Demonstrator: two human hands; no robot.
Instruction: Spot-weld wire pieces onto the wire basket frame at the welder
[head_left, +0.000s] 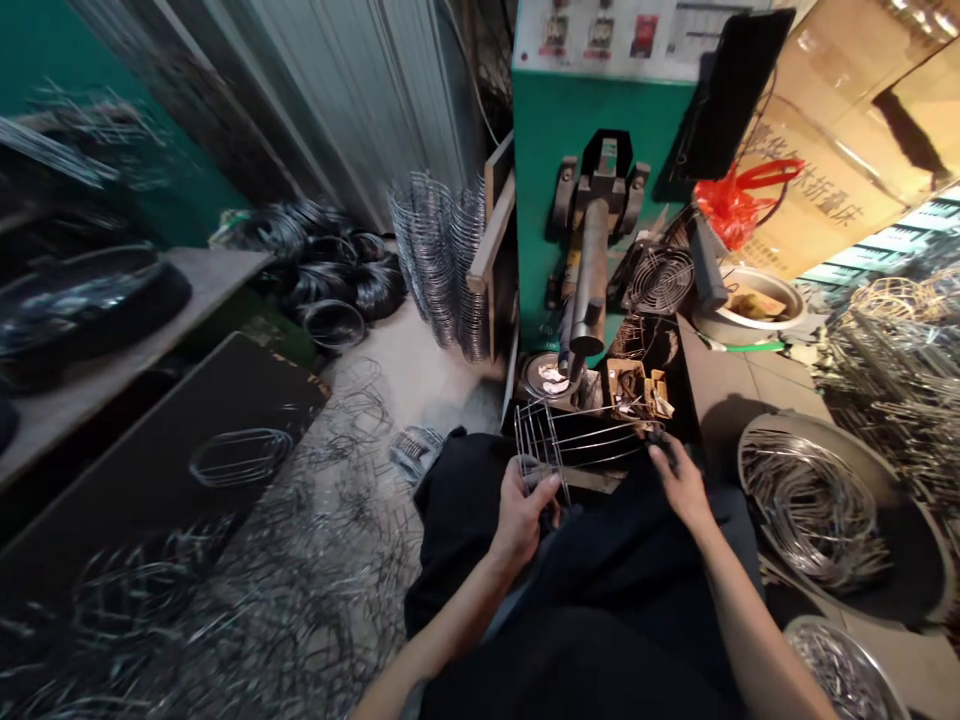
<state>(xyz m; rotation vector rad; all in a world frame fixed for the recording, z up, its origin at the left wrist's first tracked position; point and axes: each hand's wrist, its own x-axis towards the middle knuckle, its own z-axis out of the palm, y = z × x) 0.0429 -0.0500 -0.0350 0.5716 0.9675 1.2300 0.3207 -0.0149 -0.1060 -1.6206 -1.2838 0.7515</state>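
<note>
In front of the green welding machine (pixel 592 260), my left hand (pixel 523 515) is closed around the left end of a bent metal wire frame (pixel 592 440). My right hand (pixel 679 480) pinches the frame's right end, with dark coverings on its fingertips. The long wires run between both hands, just above my lap. Over the frame juts the machine's round metal arm (pixel 590 285). Below that arm sits a round lower electrode plate (pixel 553 377), beside small cardboard boxes (pixel 637 390) of dark bits.
Stacks of wire rings (pixel 442 265) stand left of the machine. Loose wire pieces (pixel 315 570) cover the floor at left. A basin of wire parts (pixel 814 510) and a bowl of small metal parts (pixel 840 670) are at right. Cartons (pixel 832 140) stand behind.
</note>
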